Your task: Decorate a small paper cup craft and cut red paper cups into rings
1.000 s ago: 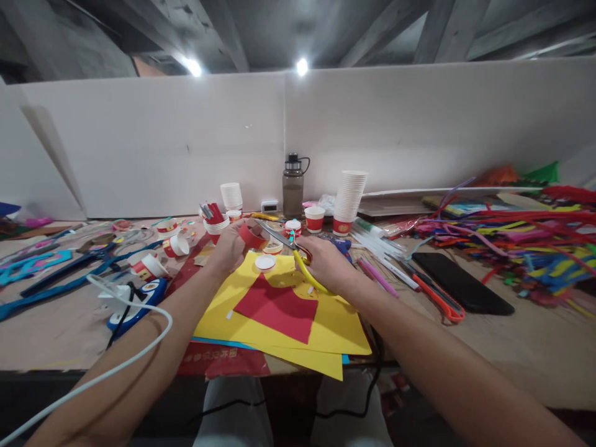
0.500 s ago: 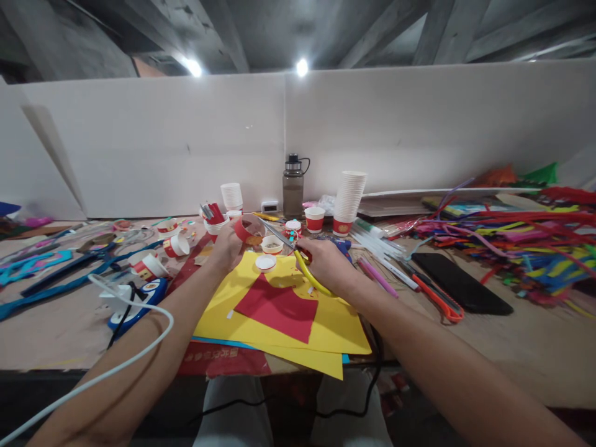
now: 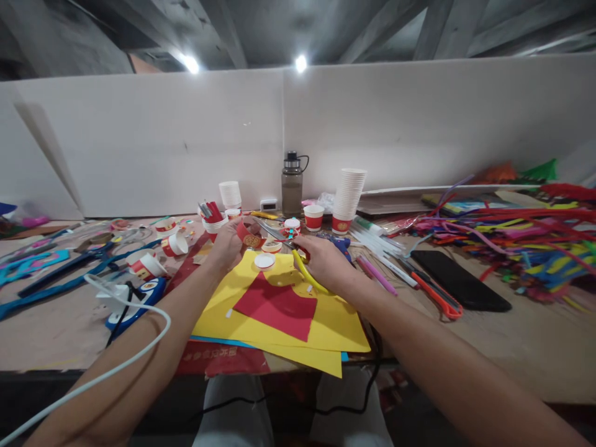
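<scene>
My left hand [image 3: 227, 247] pinches a curved red piece of paper cup [image 3: 250, 238] that bears a gold emblem. In my right hand [image 3: 322, 259] is a pair of scissors [image 3: 307, 274] with a yellow handle, its blades pointing left and away, close to the cup piece. Whether the blades touch it I cannot tell. Below the hands lie yellow sheets [image 3: 212, 313] with a red paper piece [image 3: 275, 308] on top. A white paper disc [image 3: 264, 261] rests near their far edge. Just behind it a shallow cut cup [image 3: 271, 246] is partly hidden.
Stacked paper cups [image 3: 349, 198] and a water bottle [image 3: 292, 186] stand at the back. On the right lie a utility knife [image 3: 437, 295], a black phone [image 3: 459, 280] and colourful pipe cleaners [image 3: 526, 242]. Left are tipped cups [image 3: 148, 267], a blue power strip [image 3: 139, 304] and a white cable [image 3: 161, 344].
The red cup piece has turned in my left hand, and its emblem shows more fully now. The scissors stay close to it, with only a slight shift of the view.
</scene>
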`<state>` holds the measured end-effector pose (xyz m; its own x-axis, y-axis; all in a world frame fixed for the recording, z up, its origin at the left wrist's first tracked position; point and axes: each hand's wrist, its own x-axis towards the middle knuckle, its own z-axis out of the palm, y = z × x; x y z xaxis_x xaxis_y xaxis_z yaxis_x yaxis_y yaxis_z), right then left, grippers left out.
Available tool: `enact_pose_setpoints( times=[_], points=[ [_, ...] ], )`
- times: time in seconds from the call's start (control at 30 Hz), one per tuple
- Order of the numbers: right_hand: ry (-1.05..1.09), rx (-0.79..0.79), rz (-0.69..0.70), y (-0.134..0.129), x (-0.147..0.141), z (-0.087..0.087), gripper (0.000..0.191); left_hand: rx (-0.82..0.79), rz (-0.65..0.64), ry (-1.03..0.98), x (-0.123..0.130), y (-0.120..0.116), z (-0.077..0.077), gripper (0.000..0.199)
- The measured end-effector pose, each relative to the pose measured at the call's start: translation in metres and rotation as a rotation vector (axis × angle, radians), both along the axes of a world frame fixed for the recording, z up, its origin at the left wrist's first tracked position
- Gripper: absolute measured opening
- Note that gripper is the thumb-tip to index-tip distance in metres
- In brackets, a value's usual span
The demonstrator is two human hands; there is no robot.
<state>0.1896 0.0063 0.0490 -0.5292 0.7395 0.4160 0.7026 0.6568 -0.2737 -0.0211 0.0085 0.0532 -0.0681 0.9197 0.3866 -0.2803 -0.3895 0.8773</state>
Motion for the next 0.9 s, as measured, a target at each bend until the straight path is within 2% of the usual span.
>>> enact_pose_setpoints(
  times=[0.13, 0.27, 0.33, 0.43, 0.5, 0.7, 0.9],
  points=[
    [0.014, -0.006, 0.013, -0.0022, 0.0, 0.0024, 0.025, -0.051, 0.01, 0.016, -0.0025, 0.0004, 0.0011, 0.025],
    [0.03, 0.01, 0.035, -0.0023, -0.0002, 0.0033, 0.024, -0.07, -0.043, 0.081, -0.0053, 0.0015, 0.0002, 0.026],
    [0.032, 0.013, 0.041, -0.0021, -0.0004, 0.0035, 0.025, -0.012, 0.009, 0.08, -0.0061, 0.002, 0.0006, 0.025],
    [0.028, 0.016, 0.039, -0.0017, -0.0006, 0.0033, 0.026, 0.096, 0.158, 0.024, -0.0066, 0.0027, 0.0018, 0.024],
    [0.022, 0.016, 0.038, -0.001, -0.0004, 0.0025, 0.027, 0.121, 0.182, 0.014, -0.0067, 0.0034, 0.0018, 0.021],
    [-0.007, 0.035, 0.027, 0.0017, 0.0006, -0.0009, 0.035, 0.058, 0.046, 0.016, -0.005, 0.006, -0.0043, 0.02],
    [-0.011, 0.022, 0.003, -0.0002, 0.0003, 0.0003, 0.033, 0.017, 0.032, -0.015, -0.0048, 0.006, -0.0045, 0.018]
  ],
)
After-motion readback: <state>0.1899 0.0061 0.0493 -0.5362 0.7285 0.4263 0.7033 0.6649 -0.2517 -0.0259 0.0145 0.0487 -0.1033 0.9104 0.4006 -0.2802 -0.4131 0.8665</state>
